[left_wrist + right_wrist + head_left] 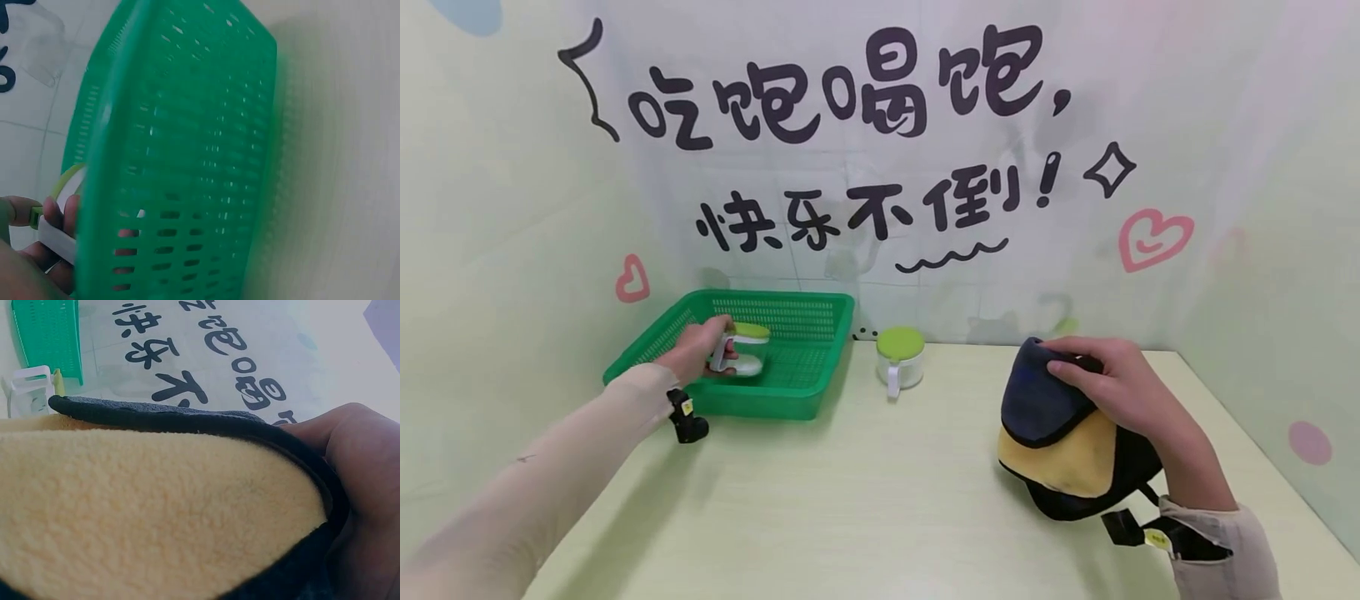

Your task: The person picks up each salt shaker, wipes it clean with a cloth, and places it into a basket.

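On a pale table (865, 500), far left, the left hand (698, 343) clamps a likely stiff cup (751, 332) by its safest place, the handle (721, 355); at right, the right hand (1116, 379) pinches a soft-looking bag (1063, 462).

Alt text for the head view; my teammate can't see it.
A person's left hand grips a green-lidded cup inside a green basket, while their right hand grips the top of a blue, yellow and black bag. Between them, a second green-lidded cup stands on the pale table before a backdrop with black lettering.
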A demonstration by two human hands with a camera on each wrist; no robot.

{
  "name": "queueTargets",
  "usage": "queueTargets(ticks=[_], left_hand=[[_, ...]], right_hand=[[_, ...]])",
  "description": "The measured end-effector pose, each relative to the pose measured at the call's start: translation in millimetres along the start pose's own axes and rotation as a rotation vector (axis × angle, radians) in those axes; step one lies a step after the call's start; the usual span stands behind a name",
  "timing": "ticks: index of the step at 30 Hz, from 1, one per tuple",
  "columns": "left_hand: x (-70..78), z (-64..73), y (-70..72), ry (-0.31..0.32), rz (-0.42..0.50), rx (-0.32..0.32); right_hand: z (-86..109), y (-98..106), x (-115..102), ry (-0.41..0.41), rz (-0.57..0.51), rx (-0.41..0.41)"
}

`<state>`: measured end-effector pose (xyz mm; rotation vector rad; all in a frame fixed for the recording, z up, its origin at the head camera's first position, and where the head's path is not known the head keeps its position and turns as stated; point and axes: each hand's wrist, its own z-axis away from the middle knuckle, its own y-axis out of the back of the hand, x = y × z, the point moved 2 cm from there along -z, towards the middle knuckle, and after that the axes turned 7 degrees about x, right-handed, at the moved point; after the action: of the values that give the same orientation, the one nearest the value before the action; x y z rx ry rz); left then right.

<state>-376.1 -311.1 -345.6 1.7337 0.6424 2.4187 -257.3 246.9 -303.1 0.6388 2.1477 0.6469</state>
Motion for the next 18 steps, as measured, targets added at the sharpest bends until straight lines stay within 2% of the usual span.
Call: queueTargets(ticks=[4, 7, 10, 13, 18], left_hand=[[-8.0, -10.0, -2.0, 0.009, 0.009, 0.044], [-9.2, -18.2, -2.1, 0.002, 0.019, 0.045], [-8.2, -22.2, 2.8, -0.013, -0.032, 0.002], [-6.6, -24.4, 10.1, -0.015, -0.129, -0.043], [-6.9, -29.4, 19.1, 0.019, -0.269, -0.119]], right_hand=[[-0.1, 1, 1, 0.003, -0.004, -0.006], [0.6, 0, 2, 0.008, -0.005, -0.005], [0.3, -1, 2, 0.013, -0.005, -0.004], [-0.3, -2, 1, 0.012, -0.001, -0.015], [-0.6, -3, 0, 0.017, 0.012, -0.03]])
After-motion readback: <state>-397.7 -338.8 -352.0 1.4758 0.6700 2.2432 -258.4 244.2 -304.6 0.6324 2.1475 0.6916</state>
